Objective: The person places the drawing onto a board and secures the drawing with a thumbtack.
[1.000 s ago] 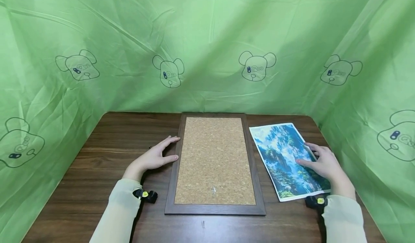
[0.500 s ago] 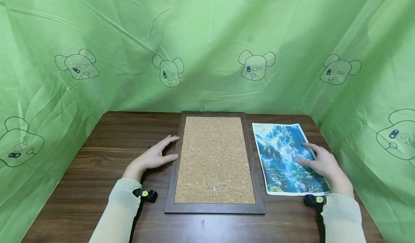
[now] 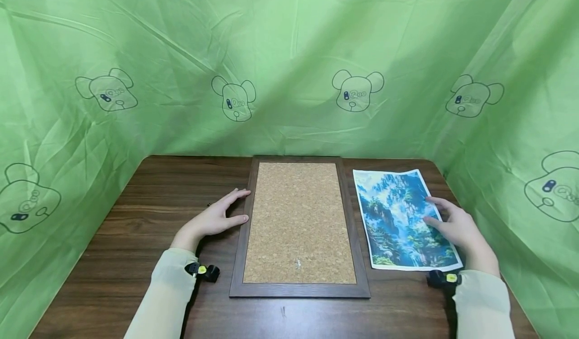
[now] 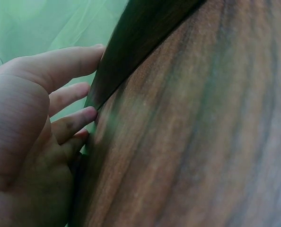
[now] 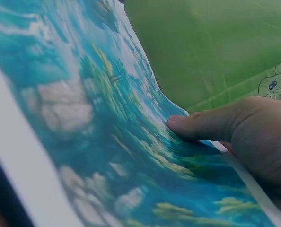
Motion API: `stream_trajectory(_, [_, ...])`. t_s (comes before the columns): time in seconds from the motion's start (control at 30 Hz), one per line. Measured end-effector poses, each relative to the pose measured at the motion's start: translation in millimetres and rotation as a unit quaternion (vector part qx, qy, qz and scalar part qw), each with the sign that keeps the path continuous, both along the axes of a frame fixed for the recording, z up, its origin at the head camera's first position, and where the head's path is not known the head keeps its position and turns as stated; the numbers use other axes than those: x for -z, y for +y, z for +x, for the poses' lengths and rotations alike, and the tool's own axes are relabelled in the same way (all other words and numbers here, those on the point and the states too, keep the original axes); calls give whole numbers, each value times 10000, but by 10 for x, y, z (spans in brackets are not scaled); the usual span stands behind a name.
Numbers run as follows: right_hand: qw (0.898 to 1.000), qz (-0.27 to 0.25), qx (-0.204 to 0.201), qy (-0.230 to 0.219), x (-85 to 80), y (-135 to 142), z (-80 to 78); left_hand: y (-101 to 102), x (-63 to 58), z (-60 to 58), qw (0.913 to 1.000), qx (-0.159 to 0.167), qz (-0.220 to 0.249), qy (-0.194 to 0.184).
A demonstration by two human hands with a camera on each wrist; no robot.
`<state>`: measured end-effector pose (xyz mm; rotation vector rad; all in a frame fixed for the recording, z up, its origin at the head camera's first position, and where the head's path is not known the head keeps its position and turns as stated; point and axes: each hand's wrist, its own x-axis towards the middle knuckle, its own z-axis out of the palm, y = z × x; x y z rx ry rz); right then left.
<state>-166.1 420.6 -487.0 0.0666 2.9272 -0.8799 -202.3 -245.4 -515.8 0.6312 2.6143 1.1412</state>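
Observation:
A cork board (image 3: pixel 298 223) in a dark wooden frame (image 3: pixel 298 291) lies upright in the middle of the table. At its left side my left hand (image 3: pixel 212 222) rests with spread, nearly straight fingers, their tips right at the frame's edge (image 4: pixel 131 45). To the right of the board is a landscape print (image 3: pixel 398 223), a white-bordered sheet of blue cliffs and waterfalls. My right hand (image 3: pixel 459 228) holds the print's right edge. In the right wrist view its thumb (image 5: pixel 192 125) lies on the printed face, where the sheet curves upward; the other fingers are mostly hidden behind the sheet.
The brown wood-grain table (image 3: pixel 190 309) is enclosed by a green curtain (image 3: pixel 289 68) with bear-head drawings at the back and both sides. A small pale mark (image 3: pixel 298 264) shows low on the cork. A narrow strip of table separates board and print.
The print has turned from a slant to nearly parallel with the board and shifted slightly away and to the right. My right hand has slid a little rightward; the left hand stays still.

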Motion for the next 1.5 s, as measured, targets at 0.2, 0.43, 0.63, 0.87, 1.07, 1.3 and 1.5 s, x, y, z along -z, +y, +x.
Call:
stream_trajectory(0.2, [10000,-61,15,32,-20,17,15,-3,2,1,10000,-7,12,-87])
stream_trajectory(0.43, [9993,-290,217,117,-84,12,38,-5,-10,10,9999,-28,-4,-107])
stream_trajectory(0.63, [9976,-530,348,267,-168,21,74,-3,-6,8,10000,-17,-42,-7])
stream_trajectory(0.87, [9958,-570,564,436,-202,76,83,-1,8,-1,10000,-31,-31,6])
stream_trajectory(1.07, [9925,-883,616,583,-226,99,110,-1,3,-6,10000,-29,-27,43])
stream_trajectory(1.3, [9865,-1359,725,558,-260,90,131,3,1,-8,10000,-29,-62,-1])
stream_trajectory(1.5, [9810,-1664,826,557,-339,59,152,3,3,-9,10000,-25,-46,-7])
